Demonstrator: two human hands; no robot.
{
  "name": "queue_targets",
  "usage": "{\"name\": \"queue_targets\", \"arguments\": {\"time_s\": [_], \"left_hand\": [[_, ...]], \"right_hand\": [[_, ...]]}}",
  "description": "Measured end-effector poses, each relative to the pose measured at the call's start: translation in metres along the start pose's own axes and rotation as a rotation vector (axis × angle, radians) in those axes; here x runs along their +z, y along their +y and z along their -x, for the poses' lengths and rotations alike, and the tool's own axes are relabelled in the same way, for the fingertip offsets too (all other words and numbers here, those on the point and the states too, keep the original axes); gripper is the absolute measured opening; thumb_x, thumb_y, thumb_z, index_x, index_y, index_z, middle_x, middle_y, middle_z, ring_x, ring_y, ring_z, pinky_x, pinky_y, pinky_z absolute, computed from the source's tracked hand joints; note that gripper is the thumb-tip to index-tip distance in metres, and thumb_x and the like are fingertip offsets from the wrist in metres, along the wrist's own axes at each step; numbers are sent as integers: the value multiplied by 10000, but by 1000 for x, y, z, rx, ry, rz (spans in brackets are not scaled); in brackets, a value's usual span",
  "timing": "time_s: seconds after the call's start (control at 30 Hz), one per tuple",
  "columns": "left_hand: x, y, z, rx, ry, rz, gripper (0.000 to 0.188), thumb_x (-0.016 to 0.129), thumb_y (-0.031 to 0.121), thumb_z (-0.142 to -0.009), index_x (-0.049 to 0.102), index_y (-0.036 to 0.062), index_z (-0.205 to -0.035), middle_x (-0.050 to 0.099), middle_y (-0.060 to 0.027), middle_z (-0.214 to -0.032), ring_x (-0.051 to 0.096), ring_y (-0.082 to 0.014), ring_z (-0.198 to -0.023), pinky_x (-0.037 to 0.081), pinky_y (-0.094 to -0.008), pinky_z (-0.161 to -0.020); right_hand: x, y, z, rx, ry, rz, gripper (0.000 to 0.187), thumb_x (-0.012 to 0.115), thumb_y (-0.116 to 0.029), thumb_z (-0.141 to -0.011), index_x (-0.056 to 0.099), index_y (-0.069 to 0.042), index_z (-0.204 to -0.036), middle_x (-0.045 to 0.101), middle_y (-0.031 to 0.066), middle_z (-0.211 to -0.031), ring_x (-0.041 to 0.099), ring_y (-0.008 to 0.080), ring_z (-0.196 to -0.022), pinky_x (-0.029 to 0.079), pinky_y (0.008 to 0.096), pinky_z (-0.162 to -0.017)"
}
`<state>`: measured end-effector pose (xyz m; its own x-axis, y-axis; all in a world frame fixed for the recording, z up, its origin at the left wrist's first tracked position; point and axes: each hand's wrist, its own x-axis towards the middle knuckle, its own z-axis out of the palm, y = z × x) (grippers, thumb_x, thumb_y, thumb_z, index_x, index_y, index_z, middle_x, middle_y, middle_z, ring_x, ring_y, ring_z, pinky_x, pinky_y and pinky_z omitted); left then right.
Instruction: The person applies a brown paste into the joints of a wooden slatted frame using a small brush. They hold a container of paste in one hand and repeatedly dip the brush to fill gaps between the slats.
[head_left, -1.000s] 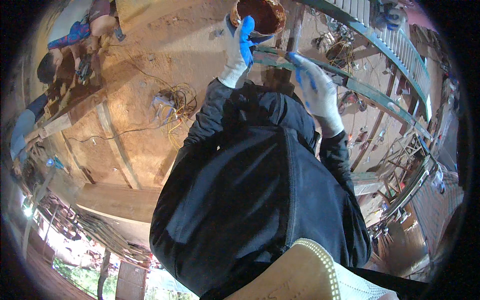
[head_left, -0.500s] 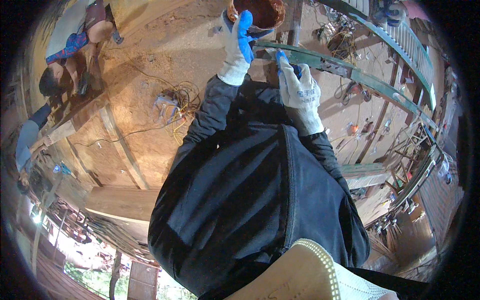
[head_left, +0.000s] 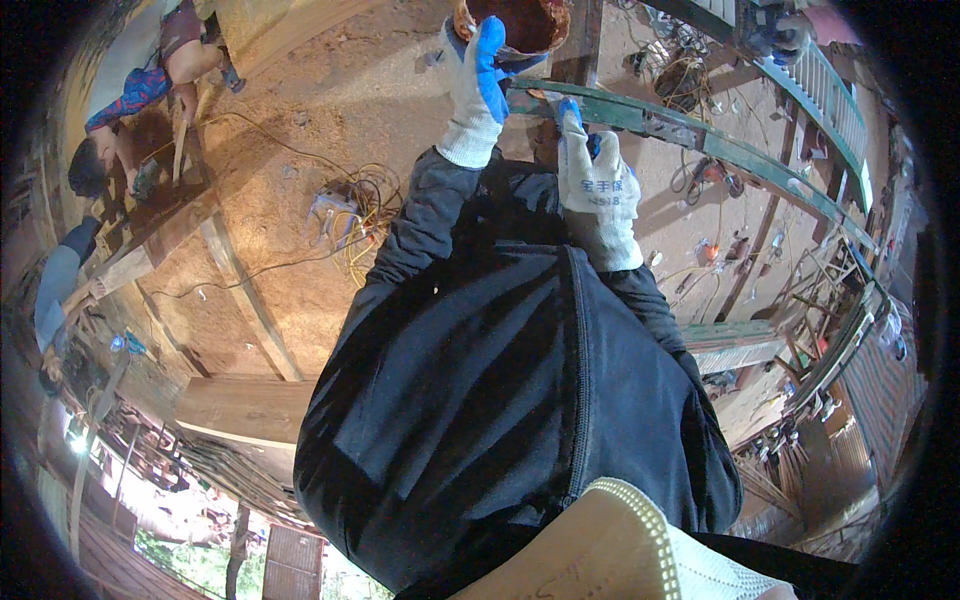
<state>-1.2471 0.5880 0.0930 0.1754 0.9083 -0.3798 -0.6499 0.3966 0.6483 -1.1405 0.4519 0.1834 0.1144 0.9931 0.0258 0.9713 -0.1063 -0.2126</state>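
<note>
My left hand (head_left: 475,95), in a white glove with blue coating, grips the side of a reddish-brown bowl-like container (head_left: 540,28) at the top edge. The thumb lies up along its rim, and the container's inside looks dark red. My right hand (head_left: 600,190), gloved alike, is at the near edge of a long green bent-looking beam (head_left: 610,112). One finger stretches up against the beam and the others curl in. Whatever lies under those fingers is hidden. A small pale brownish piece (head_left: 540,95) shows on the beam between my hands.
Tangled cables (head_left: 365,215) lie on the dusty floor to the left, and more wires (head_left: 685,80) beyond the beam. A slatted green frame (head_left: 825,100) stands at upper right, near another person's gloved hand (head_left: 790,40). Two people bend over timber (head_left: 150,260) at far left.
My right hand has shifted slightly, staying at the beam; my left keeps its grip on the container. Another person's gloved hand and pink sleeve show more at upper right. The people at left have moved a little.
</note>
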Motion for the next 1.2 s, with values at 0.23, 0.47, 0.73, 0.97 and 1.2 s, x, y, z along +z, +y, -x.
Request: {"name": "queue_targets", "arguments": {"time_s": [0.23, 0.47, 0.73, 0.97, 1.2], "left_hand": [[-5, -4, -2, -39, -23, 48, 472, 677, 371, -932, 546, 99, -1295, 658, -72, -1199, 668, -208, -1066, 575, -378, -907], [-8, -4, -5, 109, -74, -105, 528, 585, 406, -962, 436, 145, -1396, 566, -141, -1344, 651, -356, -1117, 606, -540, -867], [8, 4, 7, 72, 25, -137, 560, 580, 432, -954, 440, 107, -1389, 589, -157, -1310, 666, -348, -1087, 605, -504, -884], [5, 2, 4, 100, -12, -117, 532, 574, 418, -961, 450, 141, -1399, 571, -140, -1336, 639, -351, -1139, 601, -527, -888], [-20, -34, -13, 79, -36, -96, 642, 565, 489, -980, 442, 71, -1451, 540, -154, -1364, 580, -311, -1214, 550, -441, -975]], "right_hand": [[-3, 1, 3, 15, 5, -57, 445, 604, -166, -920, 565, -158, -1363, 526, 128, -838, 633, 290, -630, 509, 408, -512], [6, -3, -1, -79, 39, 5, 447, 617, -173, -904, 575, -140, -1348, 520, 115, -823, 590, 281, -556, 482, 395, -463], [-10, -5, -5, -34, -37, -60, 471, 587, -172, -918, 541, -135, -1385, 523, 119, -832, 642, 282, -657, 500, 405, -499], [-11, -4, 0, -56, -16, -74, 418, 606, -155, -912, 581, -140, -1329, 516, 110, -835, 617, 272, -611, 502, 398, -494], [-1, 1, 9, -24, 3, -23, 426, 624, -148, -901, 594, -175, -1325, 514, 102, -814, 605, 273, -584, 497, 402, -485]]}}
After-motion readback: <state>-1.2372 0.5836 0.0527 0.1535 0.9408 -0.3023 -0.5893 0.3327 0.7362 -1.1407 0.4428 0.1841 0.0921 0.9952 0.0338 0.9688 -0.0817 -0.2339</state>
